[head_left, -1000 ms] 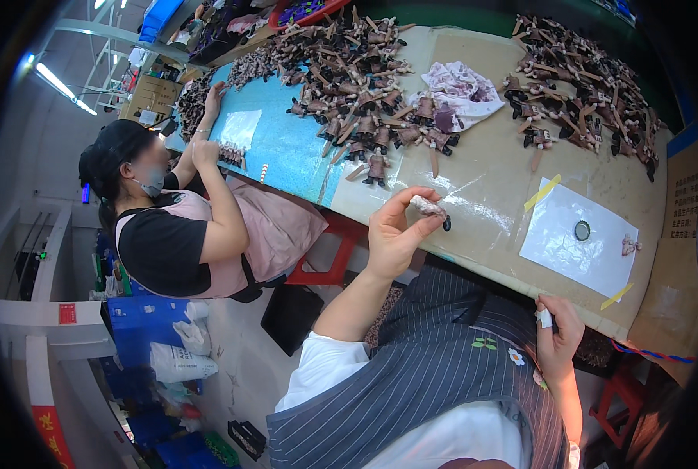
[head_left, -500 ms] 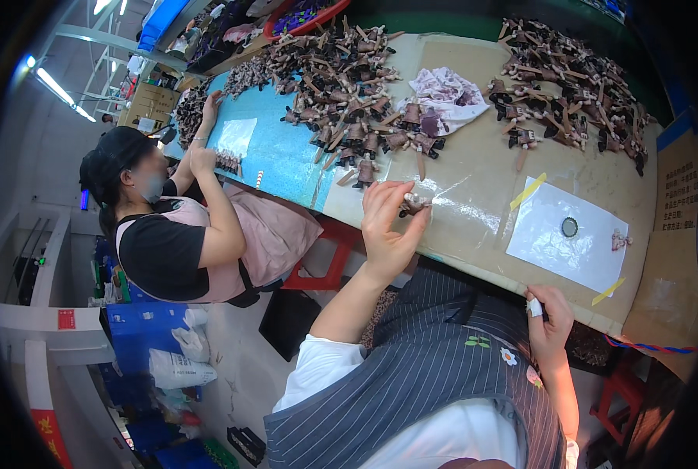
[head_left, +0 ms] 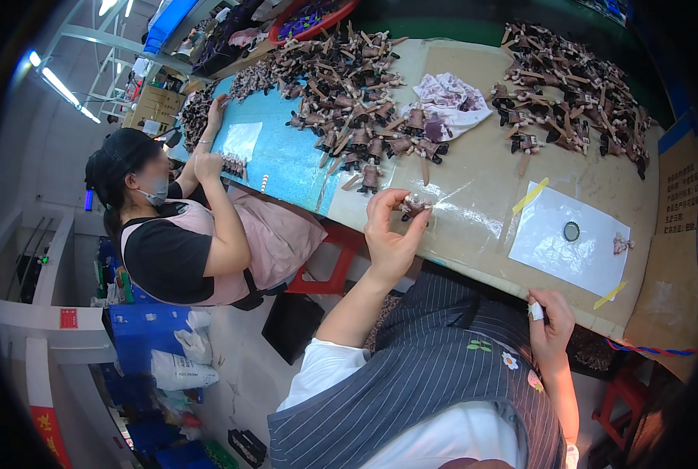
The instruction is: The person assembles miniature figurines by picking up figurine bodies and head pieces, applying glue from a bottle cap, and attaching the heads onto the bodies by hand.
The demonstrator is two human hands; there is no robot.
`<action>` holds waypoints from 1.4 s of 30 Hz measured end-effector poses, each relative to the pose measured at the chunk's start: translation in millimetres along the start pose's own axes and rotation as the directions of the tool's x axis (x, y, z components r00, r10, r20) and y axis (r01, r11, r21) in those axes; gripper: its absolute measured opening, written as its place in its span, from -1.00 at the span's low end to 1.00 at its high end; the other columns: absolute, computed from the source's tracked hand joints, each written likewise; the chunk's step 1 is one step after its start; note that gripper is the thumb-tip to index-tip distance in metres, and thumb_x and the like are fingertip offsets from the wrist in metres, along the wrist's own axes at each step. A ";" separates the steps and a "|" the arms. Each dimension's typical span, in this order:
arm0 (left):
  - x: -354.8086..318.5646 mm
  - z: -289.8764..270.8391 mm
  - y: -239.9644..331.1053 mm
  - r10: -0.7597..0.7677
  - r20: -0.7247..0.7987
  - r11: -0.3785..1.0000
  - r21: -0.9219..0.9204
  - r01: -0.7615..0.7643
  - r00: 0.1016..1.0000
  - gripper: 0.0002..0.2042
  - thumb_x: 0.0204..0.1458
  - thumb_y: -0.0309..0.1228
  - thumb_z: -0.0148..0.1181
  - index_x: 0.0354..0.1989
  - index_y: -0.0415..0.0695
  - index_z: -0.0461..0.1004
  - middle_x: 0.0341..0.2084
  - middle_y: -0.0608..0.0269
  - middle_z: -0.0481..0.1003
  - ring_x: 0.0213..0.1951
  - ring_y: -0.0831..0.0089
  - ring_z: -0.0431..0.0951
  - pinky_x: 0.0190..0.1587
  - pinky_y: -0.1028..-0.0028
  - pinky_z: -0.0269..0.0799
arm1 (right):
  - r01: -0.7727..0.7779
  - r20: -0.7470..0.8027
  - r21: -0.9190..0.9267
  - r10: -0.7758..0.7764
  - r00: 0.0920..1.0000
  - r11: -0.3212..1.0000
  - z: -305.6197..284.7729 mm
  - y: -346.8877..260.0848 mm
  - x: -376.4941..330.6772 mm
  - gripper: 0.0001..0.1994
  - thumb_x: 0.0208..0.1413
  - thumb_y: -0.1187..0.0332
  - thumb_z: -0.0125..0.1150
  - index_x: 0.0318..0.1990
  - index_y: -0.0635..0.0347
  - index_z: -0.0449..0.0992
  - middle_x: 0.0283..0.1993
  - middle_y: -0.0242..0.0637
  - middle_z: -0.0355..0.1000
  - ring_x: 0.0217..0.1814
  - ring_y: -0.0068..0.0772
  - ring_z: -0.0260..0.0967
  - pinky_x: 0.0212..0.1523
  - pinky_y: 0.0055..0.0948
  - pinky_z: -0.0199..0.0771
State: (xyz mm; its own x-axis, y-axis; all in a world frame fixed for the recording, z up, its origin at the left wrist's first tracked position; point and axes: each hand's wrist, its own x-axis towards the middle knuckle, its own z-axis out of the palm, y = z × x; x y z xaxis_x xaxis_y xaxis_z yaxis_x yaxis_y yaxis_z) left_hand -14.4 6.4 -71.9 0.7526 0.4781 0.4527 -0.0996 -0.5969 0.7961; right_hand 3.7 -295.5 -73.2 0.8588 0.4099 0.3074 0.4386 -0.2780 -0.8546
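My left hand (head_left: 392, 244) pinches a small figurine (head_left: 415, 207) with a pale head and brownish body between thumb and fingers, just above the table's near edge. My right hand (head_left: 552, 319) is curled at the table edge, with a white wrap or scrap (head_left: 535, 311) at one finger. Whether anything lies inside those fingers is hidden. Beyond that hand, a white sheet (head_left: 532, 242) is taped down, bearing a dark-rimmed round cap (head_left: 571, 230) and a small pinkish figure piece (head_left: 621, 244).
Piles of brown-and-black figurines (head_left: 349, 94) spread across the table, with another heap (head_left: 567, 86) at the far right. A stained white cloth (head_left: 458, 105) lies between them. To the left a masked co-worker (head_left: 177, 234) sits at the blue mat (head_left: 286, 168). A carton (head_left: 673, 258) stands far right.
My left hand's fingers have tilted, so the pinched figurine shows more fully. My right hand stays at the table edge. The whole view has shifted slightly.
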 end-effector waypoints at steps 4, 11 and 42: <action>2.1 0.9 0.8 0.193 -0.023 0.978 0.086 -0.190 0.981 -0.61 -0.14 -0.63 0.37 -0.09 -0.23 0.41 -0.10 0.09 0.42 -0.10 0.39 0.47 -0.03 0.47 0.37 | -0.005 0.006 -0.007 0.005 1.000 1.000 -0.3 -0.6 0.6 -0.83 -0.04 0.67 0.12 -0.25 0.37 0.50 -0.37 -0.11 0.45 -0.36 -0.20 0.44 -0.32 -0.42 0.40; 0.5 0.4 7.9 0.312 -0.015 0.937 0.174 -0.304 0.950 -0.52 -0.20 -0.61 0.40 -0.05 -0.19 0.37 -0.14 0.14 0.46 -0.04 0.28 0.44 0.05 0.33 0.31 | -0.002 0.003 -0.005 0.002 1.000 1.000 0.8 -0.4 0.0 -0.82 -0.06 0.67 0.12 -0.25 0.37 0.50 -0.36 -0.12 0.45 -0.35 -0.19 0.44 -0.31 -0.42 0.40; 10.8 24.6 35.5 0.087 0.378 0.986 0.099 -0.134 0.922 -0.65 -0.20 -0.53 0.35 -0.19 -0.26 0.41 -0.32 0.07 0.45 -0.22 0.19 0.45 -0.14 0.31 0.37 | -0.023 -0.009 0.154 0.025 1.000 0.988 -15.9 -1.1 -7.0 -0.80 -0.07 0.62 0.16 -0.22 0.35 0.52 -0.34 -0.14 0.48 -0.36 -0.22 0.46 -0.34 -0.38 0.42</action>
State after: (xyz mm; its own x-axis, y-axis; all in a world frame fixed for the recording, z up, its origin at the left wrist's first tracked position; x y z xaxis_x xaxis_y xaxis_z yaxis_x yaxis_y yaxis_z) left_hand 6.2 -25.5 -48.6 0.9311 0.1451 0.3347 -0.1346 -0.7161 0.6849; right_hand 1.4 -311.8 -67.8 0.8717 0.3952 0.2897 0.3724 -0.1500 -0.9159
